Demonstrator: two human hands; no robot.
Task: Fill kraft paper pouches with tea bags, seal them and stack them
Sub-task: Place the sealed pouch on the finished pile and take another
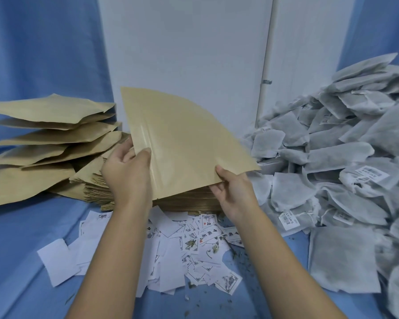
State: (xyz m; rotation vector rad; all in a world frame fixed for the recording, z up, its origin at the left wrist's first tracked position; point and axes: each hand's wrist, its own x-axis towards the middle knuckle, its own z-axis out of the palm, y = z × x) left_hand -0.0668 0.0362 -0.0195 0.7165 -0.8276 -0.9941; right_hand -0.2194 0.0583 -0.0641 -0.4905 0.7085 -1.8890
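Observation:
Both my hands hold one flat kraft paper pouch (182, 139), tilted up above a pile of flat empty pouches (189, 201). My left hand (127, 173) pinches its left edge near the zip strip. My right hand (233, 192) grips its lower right corner. A big heap of grey-white tea bags (346, 157) lies to the right, some with barcode labels. On the left sits a loose stack of bulging kraft pouches (46, 137).
Several small white printed paper slips (184, 249) are scattered on the blue cloth (21, 261) in front of me, with loose tea crumbs around them. A white panel (187, 54) stands behind the piles, blue cloth to either side.

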